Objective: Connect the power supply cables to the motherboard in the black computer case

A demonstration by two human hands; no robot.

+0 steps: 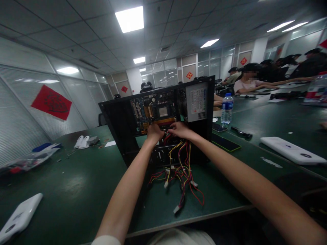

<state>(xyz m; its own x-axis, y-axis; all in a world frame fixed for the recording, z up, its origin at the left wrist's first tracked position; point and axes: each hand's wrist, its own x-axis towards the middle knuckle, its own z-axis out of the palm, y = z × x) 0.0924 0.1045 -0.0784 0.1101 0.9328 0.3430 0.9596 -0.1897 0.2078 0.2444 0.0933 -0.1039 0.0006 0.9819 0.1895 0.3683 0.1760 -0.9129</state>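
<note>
A black computer case (117,126) stands on its edge with its open side facing me. Inside it are a motherboard (143,110) and, at the upper right, a silver power supply (198,102). My left hand (154,132) is closed at the motherboard's lower edge, near the memory slots. Close to it, my right hand (179,130) pinches at a bundle of cables (167,137). Exactly what the left fingers grip is hidden. Red, yellow and black power leads (184,177) with white plugs hang out of the case onto the table.
The green table (76,190) carries a water bottle (227,109), a phone (219,127) and a black mat (226,142) to the right. White devices lie at the right (292,150) and lower left (21,216). A plastic bag (28,161) is far left. Other people sit at the back right.
</note>
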